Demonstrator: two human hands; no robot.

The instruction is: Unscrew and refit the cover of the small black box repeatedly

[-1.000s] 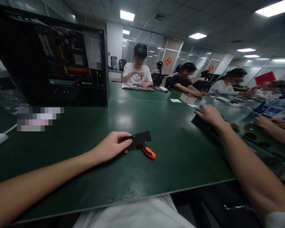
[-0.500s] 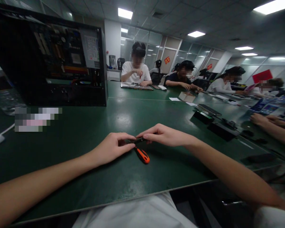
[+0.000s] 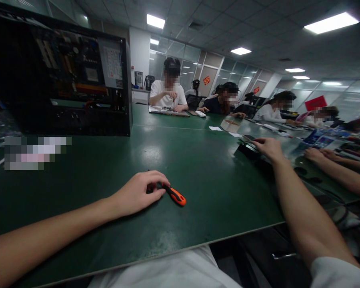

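Rests the left hand (image 3: 145,191) near the middle of the smooth dark green tabletop (image 3: 204,180), with fingers curled and thumb set apart, at the far left end of an orange-and-black screwdriver handle (image 3: 176,196); cannot tell whether gripping it or only touching. Holds the right hand (image 3: 268,149) out at the right, by a thin dark flat slab (image 3: 247,139) and a black box-shaped piece (image 3: 248,152); cannot tell whether pinching the slab. Includes, at left, an open black computer case (image 3: 108,124), and, farther right, a co-worker's hands (image 3: 315,154).
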